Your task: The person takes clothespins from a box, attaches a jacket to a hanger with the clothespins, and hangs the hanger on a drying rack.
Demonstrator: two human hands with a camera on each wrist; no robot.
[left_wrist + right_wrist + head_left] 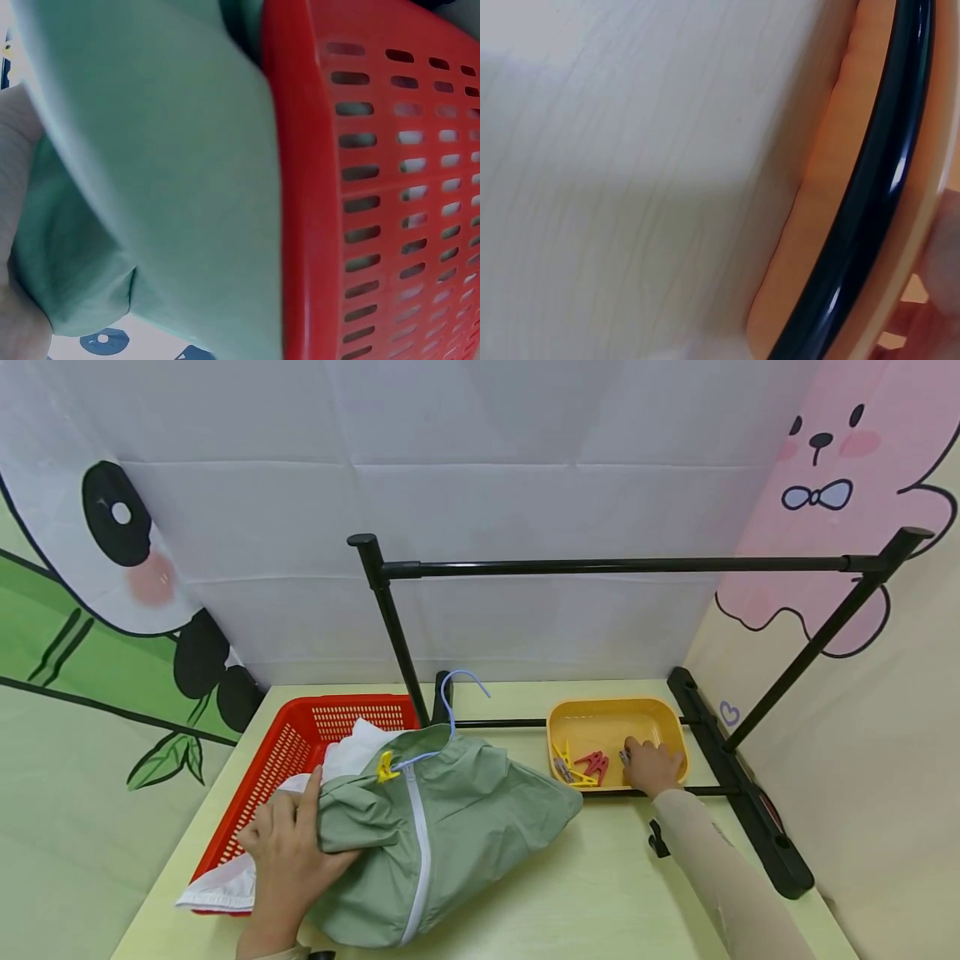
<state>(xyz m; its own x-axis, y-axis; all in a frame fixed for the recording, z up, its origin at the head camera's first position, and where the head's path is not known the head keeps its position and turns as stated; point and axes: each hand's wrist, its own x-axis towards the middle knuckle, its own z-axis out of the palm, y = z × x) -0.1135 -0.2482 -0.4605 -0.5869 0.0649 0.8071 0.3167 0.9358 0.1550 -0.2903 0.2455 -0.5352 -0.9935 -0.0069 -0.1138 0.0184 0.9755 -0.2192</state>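
Observation:
A green zip jacket (pixel 457 827) lies over the right part of a red basket and the table, with a light-blue hanger (pixel 450 693) in its neck. One yellow clothespin (pixel 386 767) sits at the collar beside the hanger. My left hand (pixel 288 843) holds the jacket's left side, thumb over the fabric; the left wrist view shows green cloth (pixel 180 172) close by. Inside a yellow tray (pixel 615 714), my right hand (pixel 654 767) has its fingertips on a grey clothespin (pixel 624 757). Red clothespins (pixel 594 765) and yellow ones (pixel 582 779) lie to its left.
The red basket (pixel 258 785) contains white clothes (pixel 360 747), one hanging over its front rim. A black rack stands behind, its top bar (pixel 615 565) high above the tray and its lower front bar (pixel 870 187) passing along the tray's near side. A wall stands at the right.

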